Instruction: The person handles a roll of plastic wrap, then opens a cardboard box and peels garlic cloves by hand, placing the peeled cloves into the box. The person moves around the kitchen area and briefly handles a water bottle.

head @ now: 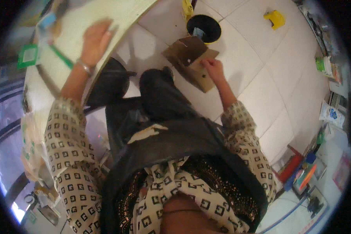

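Observation:
My left hand [96,42], blurred and with a bracelet at the wrist, is over the pale tabletop [117,19] near its edge. Whether its fingers hold anything is unclear. Down by the floor, my right hand [215,69] has its fingers bent together at the flap of an open cardboard box [203,80]. I cannot tell if they grip the flap or only touch it. A tiny white piece [188,60] shows against the box's brown inside. Past the box stands a black bin [212,27] with a yellow rim and something pale inside.
On the tabletop lie a green strap-like strip [61,56] and a green-framed item [28,56]. A black round stool seat [112,83] is partly under the table edge. A yellow object [275,20] lies on the tiled floor [260,82]. Assorted goods line the right side.

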Tool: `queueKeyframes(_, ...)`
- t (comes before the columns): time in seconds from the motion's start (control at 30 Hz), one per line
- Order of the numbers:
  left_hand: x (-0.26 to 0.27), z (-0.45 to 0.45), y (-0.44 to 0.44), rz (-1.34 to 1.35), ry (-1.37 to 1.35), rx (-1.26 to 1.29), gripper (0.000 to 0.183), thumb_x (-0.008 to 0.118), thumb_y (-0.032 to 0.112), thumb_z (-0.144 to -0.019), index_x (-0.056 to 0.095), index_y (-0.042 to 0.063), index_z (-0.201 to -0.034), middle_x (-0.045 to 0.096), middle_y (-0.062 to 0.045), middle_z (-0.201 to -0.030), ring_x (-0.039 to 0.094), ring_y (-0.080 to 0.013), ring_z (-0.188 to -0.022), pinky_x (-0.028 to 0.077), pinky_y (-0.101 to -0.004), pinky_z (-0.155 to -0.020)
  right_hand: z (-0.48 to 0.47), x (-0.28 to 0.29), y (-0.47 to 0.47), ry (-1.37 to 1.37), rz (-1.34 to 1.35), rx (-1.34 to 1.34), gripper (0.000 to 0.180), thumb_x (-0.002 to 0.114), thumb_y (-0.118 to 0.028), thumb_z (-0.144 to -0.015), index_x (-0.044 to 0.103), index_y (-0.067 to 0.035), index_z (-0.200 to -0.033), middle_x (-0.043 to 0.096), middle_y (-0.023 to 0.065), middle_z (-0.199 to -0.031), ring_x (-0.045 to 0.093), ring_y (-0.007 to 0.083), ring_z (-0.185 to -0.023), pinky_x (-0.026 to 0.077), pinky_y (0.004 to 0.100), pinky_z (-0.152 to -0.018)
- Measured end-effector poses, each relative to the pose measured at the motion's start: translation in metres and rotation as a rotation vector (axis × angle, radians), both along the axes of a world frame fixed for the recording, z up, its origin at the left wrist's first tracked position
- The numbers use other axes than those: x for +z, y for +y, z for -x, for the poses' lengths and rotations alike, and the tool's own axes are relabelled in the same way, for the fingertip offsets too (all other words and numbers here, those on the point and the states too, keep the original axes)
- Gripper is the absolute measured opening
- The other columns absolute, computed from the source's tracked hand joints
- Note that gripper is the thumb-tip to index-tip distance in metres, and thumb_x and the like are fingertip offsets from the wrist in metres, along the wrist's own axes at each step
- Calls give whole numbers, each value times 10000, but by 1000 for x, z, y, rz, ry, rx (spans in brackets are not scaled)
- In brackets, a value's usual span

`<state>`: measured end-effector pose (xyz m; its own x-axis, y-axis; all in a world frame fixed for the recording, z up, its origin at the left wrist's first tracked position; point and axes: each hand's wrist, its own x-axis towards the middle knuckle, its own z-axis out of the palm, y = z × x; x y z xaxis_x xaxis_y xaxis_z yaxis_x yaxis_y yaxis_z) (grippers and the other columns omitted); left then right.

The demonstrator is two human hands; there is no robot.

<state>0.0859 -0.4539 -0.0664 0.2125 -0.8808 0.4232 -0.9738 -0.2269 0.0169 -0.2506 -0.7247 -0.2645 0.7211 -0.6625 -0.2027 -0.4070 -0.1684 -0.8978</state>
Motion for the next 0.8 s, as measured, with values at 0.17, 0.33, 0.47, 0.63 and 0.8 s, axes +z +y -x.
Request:
queueKeyframes(0.17,7,19,-8,-122,308,158,401,456,311,-928,558,42,-1207,554,-174,-1243,475,-334,-1194,333,-432,-1022,31,107,-20,-215,-76,184,244,577,-202,-883,685,8,-825,675,56,-784,601,117,-733,474,258,-712)
queueKeyframes(0.33,27,122,23,-59,215,-157,497,555,308,-871,481,33,-1278,470,-194,-1306,414,-366,-1241,306,-429,-1056,47,220,-21,-359,-67,224,292,556,-208,-889,646,-4,-701,630,14,-695,543,73,-648,426,232,-609)
queueKeyframes(0.47,41,189,68,-134,428,-224,729,723,322,-752,404,20,-1333,466,-201,-1296,437,-369,-1210,343,-430,-1020,9,258,-9,-552,-37,303,302,554,-199,-866,578,-7,-634,587,39,-653,520,105,-614,391,239,-572)
queueKeyframes(0.63,58,230,135,5,666,65,575,705,258,-791,475,21,-1262,600,-199,-1049,585,-376,-938,482,-408,-807,-34,277,31,-642,-334,458,313,573,-235,-848,538,-20,-623,546,51,-643,496,137,-612,375,251,-580)
queueKeyframes(0.8,94,262,218,-49,566,221,258,616,174,-839,613,25,-1049,601,-171,-869,591,-345,-812,493,-401,-719,-93,266,102,-650,-429,549,305,579,-237,-827,494,-53,-599,498,28,-630,467,126,-611,359,252,-582)
